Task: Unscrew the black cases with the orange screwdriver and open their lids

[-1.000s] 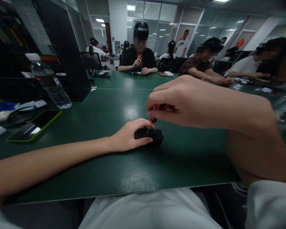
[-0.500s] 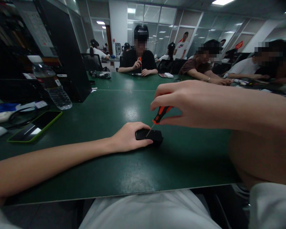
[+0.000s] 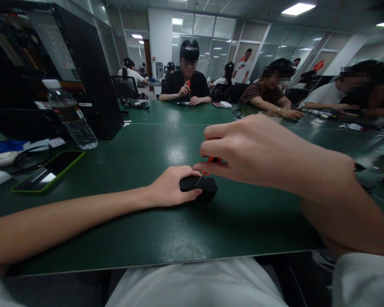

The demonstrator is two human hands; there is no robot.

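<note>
A small black box-shaped object (image 3: 206, 186) lies on the green table (image 3: 179, 238). Around its left end is my left hand (image 3: 171, 187), thumb on the near side and fingers on the far side. My right hand (image 3: 243, 153) pinches the orange and black handle of a screwdriver (image 3: 215, 159) above the box. The thin shaft slants down to the left and its tip meets the top of the box. Most of the handle is hidden behind my right fingers.
At the left lie a phone with a green edge (image 3: 49, 171), a water bottle (image 3: 72, 115), cables and a black computer case (image 3: 89, 72). Across the table a person in black (image 3: 185, 83) holds a screwdriver; other people sit at the right.
My right hand has turned and its fingers have closed further round the screwdriver, covering more of the handle. My left hand and the box are nearly unchanged.
</note>
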